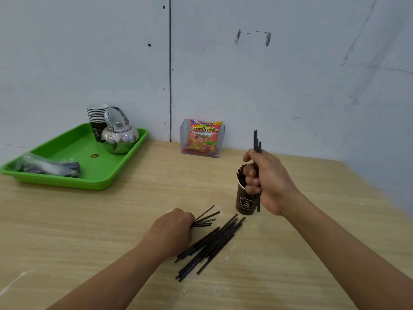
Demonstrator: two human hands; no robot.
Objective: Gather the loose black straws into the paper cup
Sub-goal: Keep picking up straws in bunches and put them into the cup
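Right of centre, the right hand point(266, 182) is closed in a fist round a small bundle of black straws point(256, 142). It holds them upright, their tops poking above the knuckles and their lower ends hanging down beside the paper cup point(244, 202). The cup stands upright on the worktop point(111, 209), directly in front of that hand and partly covered by its fingers point(251, 175). More straw ends point(240, 173) fan out over the left of its rim, but I can't count how many are inside.

Lower centre, the left hand point(173, 227) lies knuckles-up on the worktop, curled over a few straws point(206, 217) whose tips splay out to its right. Its fingertips are hidden under the hand. Just below and right of it sits the loose pile of straws point(214, 242), lying diagonally between the left hand and the cup.

Upper left, a green tray point(85, 146) carries a shiny metal kettle point(121, 137) with a stack of paper cups point(97, 117) behind it. There's also a crumpled plastic bag point(44, 166) with something dark inside, too blurred to name. At the back against the wall, centre frame, a clear plastic box point(185, 137) holds a red-and-yellow snack packet point(204, 137). Both forearms run off the bottom edge.
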